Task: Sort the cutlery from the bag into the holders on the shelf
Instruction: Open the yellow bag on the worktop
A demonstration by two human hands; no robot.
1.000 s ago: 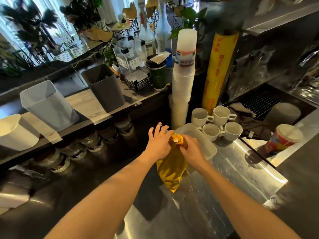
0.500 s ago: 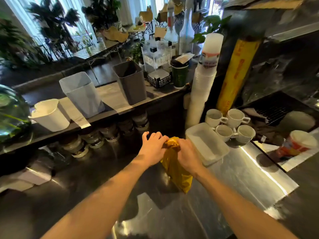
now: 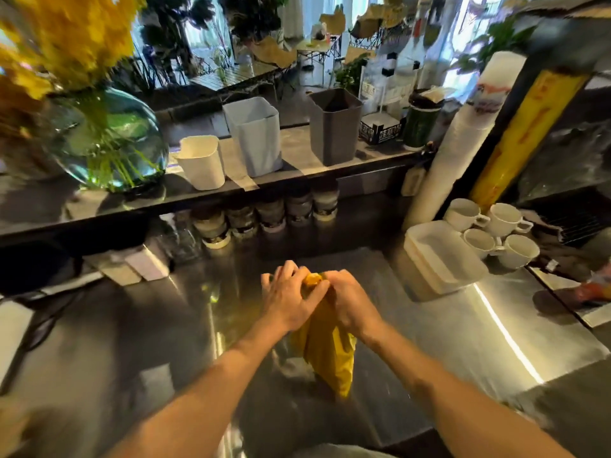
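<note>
Two-handed pinch on the neck of the yellow bag (image 3: 330,355), left hand (image 3: 287,302) and right hand (image 3: 352,307) equally near; hanging lengthwise toward the desk (image 3: 463,325), holders (image 3: 254,137) up ahead on the shelf (image 3: 363,153) (cutlery unseen).

Light: daylight from windows (image 3: 297,11) ahead of you, counter (image 3: 132,342) dim.
Glare: bright streak on counter, your right.
Blur: flowers (image 3: 66,34) and edges smeared.
Distortion: shelf (image 3: 294,152) bows.

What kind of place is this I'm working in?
Most likely the staff side of a café or drinks bar: a steel counter, a tall stack of disposable cups beside white mugs, and seating among plants beyond the shelf.
</note>
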